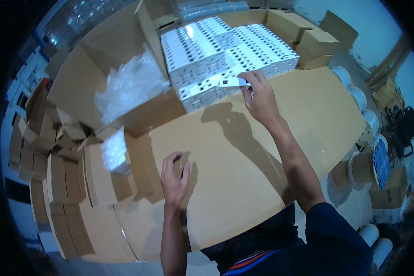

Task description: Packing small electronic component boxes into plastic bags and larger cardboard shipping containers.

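My right hand (261, 94) reaches to the far side of the table and grips a small white box (231, 82) with a dark mark on its face, between thumb and fingers. Right behind it stand stacked rows of matching white boxes (188, 60), higher at the left than at the right. Over the near middle of the table, my left hand (175, 177) holds nothing, its thumb and fingers apart. To its left sits an open cardboard carton (140, 170) with a bubble-wrapped bundle (115, 152) in it.
A large cardboard bin (147, 112) holds crumpled clear bubble wrap (133, 85) at the back left. Several open cartons (62, 179) line the left edge. Beyond the brown tabletop (244, 184), white spools (359, 99) stand at the right. A closed carton (315, 46) is behind the stacks.
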### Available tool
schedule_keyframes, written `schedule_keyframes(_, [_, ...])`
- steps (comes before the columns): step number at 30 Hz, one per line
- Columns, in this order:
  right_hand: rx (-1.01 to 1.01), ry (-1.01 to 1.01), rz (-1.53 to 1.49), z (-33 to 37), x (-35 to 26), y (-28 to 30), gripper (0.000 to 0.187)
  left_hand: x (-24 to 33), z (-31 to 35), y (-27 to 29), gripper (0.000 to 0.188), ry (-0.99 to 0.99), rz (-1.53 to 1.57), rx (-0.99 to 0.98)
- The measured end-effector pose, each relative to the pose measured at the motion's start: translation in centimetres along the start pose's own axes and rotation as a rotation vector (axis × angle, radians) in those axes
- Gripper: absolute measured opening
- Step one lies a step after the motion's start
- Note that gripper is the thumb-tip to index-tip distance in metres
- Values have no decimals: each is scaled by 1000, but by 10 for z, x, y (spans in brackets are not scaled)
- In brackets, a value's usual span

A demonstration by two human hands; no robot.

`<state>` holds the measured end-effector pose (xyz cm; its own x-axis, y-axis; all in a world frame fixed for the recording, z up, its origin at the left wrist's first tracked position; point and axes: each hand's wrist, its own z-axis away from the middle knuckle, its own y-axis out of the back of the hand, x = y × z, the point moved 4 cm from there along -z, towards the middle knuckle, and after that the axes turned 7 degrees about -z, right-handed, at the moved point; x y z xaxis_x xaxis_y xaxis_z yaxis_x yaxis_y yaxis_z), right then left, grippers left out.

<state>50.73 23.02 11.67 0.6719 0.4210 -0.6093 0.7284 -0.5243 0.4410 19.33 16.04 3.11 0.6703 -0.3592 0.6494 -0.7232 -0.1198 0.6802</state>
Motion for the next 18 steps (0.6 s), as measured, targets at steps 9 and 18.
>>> schedule_keyframes(9, [-290,26,-227,126,-122,-122,34,-56,33,23,35,270,727,-66])
schedule_keyframes(18, [-334,-311,-671,163,-116,-159,26,-90,32,27,32,413,934,-18])
